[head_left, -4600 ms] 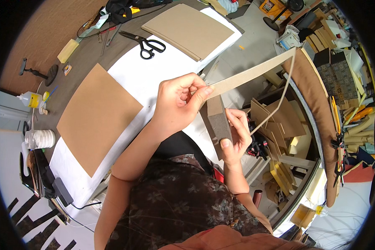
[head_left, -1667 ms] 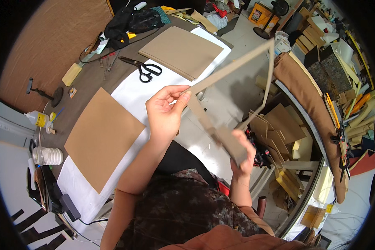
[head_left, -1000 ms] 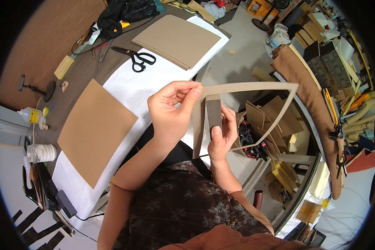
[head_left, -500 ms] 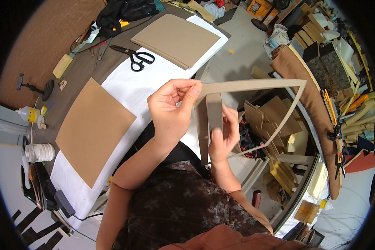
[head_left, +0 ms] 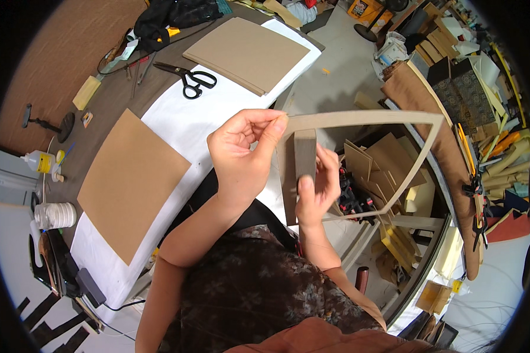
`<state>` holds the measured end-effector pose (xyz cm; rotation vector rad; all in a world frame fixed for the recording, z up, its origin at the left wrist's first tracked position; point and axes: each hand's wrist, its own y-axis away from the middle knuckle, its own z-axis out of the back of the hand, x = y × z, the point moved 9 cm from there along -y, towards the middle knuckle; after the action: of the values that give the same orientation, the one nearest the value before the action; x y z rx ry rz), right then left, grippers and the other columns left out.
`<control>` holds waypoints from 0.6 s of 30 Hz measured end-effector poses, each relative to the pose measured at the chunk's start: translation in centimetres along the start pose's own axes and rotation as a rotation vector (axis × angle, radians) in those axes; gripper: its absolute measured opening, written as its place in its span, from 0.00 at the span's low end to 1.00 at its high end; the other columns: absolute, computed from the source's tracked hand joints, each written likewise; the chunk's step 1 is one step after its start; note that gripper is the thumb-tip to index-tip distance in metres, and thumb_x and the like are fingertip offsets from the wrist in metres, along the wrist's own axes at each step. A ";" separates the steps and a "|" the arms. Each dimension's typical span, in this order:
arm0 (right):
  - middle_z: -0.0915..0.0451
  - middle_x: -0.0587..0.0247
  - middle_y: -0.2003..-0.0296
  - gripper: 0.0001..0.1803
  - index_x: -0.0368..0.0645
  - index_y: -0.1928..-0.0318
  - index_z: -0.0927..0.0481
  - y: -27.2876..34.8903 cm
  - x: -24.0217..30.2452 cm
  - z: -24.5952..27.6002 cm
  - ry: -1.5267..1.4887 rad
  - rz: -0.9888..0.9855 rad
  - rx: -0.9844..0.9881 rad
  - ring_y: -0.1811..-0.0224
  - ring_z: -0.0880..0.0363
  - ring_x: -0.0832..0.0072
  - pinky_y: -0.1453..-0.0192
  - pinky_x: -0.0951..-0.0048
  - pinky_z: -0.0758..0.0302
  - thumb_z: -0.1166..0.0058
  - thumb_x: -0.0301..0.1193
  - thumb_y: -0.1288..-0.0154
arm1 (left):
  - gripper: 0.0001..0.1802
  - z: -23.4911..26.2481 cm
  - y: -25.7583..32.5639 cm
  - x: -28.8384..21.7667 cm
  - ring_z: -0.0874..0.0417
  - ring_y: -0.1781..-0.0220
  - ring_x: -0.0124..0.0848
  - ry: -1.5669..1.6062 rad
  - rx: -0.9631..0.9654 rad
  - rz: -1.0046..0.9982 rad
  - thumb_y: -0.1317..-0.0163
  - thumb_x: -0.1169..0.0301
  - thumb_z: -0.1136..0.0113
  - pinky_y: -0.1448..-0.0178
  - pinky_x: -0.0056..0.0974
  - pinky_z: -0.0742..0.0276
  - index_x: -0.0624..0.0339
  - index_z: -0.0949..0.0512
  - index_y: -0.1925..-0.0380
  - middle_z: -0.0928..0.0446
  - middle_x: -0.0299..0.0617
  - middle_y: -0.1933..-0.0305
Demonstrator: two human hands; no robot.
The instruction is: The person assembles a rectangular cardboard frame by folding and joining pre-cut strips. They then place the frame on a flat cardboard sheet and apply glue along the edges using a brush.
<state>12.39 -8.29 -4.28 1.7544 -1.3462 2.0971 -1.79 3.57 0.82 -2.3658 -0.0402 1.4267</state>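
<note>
My left hand (head_left: 241, 154) pinches the near left corner of a thin grey-brown cardboard frame (head_left: 368, 117) between thumb and fingers. The frame is held up in the air and stretches away to the right, its middle cut out. My right hand (head_left: 319, 197) is closed around a long grey-brown block (head_left: 304, 156), perhaps a sanding block, thumb on its near face. The block stands upright against the left side of the frame; exactly where they touch is hidden. On the white sheet to my left lies a flat brown board (head_left: 134, 188).
Black-handled scissors (head_left: 188, 80) and a stack of cardboard sheets (head_left: 247, 54) lie on the table's white paper (head_left: 176, 112). A glue bottle (head_left: 40, 161) and a white spool (head_left: 59, 215) stand at the left edge. Cardboard offcuts (head_left: 388, 159) fill a bin below right.
The frame's far right corner has shifted slightly to the right. The block has turned a little and my right hand moved slightly with it. My left hand keeps its pinch.
</note>
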 end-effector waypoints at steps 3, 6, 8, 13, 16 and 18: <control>0.26 0.57 0.50 0.35 0.32 0.40 0.23 0.0 0.1 0.3 -0.011 0.019 -0.011 0.53 0.30 0.73 0.49 0.73 0.32 0.35 0.45 0.40 | 0.05 0.1 0.0 0.1 0.18 0.65 0.19 -0.004 -0.001 0.008 0.35 0.81 0.35 0.59 0.25 0.22 0.72 0.18 0.61 0.15 0.41 0.65; 0.26 0.55 0.50 0.34 0.32 0.40 0.23 -0.1 -0.2 0.0 -0.003 -0.034 0.020 0.51 0.28 0.71 0.48 0.73 0.32 0.34 0.44 0.39 | 0.05 0.1 0.0 0.2 0.17 0.65 0.19 -0.008 0.000 0.021 0.35 0.81 0.35 0.59 0.25 0.22 0.72 0.18 0.61 0.15 0.40 0.65; 0.26 0.55 0.50 0.33 0.32 0.40 0.23 -0.1 0.2 0.2 -0.008 0.002 0.004 0.52 0.28 0.71 0.49 0.73 0.32 0.34 0.43 0.39 | 0.05 0.1 0.0 0.2 0.17 0.65 0.19 -0.003 -0.002 0.014 0.36 0.81 0.35 0.59 0.25 0.22 0.72 0.18 0.61 0.15 0.40 0.65; 0.27 0.55 0.50 0.30 0.30 0.40 0.24 -0.1 -2.1 0.1 0.078 -0.193 0.080 0.44 0.26 0.68 0.35 0.69 0.33 0.36 0.38 0.38 | 0.04 0.4 0.0 0.1 0.18 0.65 0.19 -0.004 -0.017 0.017 0.35 0.81 0.35 0.59 0.24 0.23 0.72 0.18 0.61 0.16 0.40 0.65; 0.26 0.54 0.48 0.31 0.29 0.40 0.25 0.0 -2.1 1.8 -0.140 -0.114 -0.057 0.42 0.27 0.67 0.32 0.66 0.34 0.38 0.39 0.36 | 0.04 0.9 -0.5 -0.1 0.18 0.65 0.19 0.037 -0.029 0.028 0.35 0.82 0.36 0.58 0.24 0.23 0.72 0.18 0.61 0.16 0.40 0.65; 0.26 0.52 0.44 0.38 0.28 0.38 0.28 0.5 -2.6 2.6 -0.223 -0.136 -0.102 0.41 0.27 0.66 0.32 0.65 0.34 0.38 0.48 0.37 | 0.05 1.2 -0.5 -0.4 0.18 0.64 0.20 0.062 -0.034 0.035 0.35 0.82 0.36 0.57 0.25 0.24 0.73 0.18 0.60 0.16 0.40 0.65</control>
<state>14.94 -9.14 -6.84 2.0220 -1.3160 1.7742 -2.92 4.34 0.87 -2.4485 -0.0070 1.3786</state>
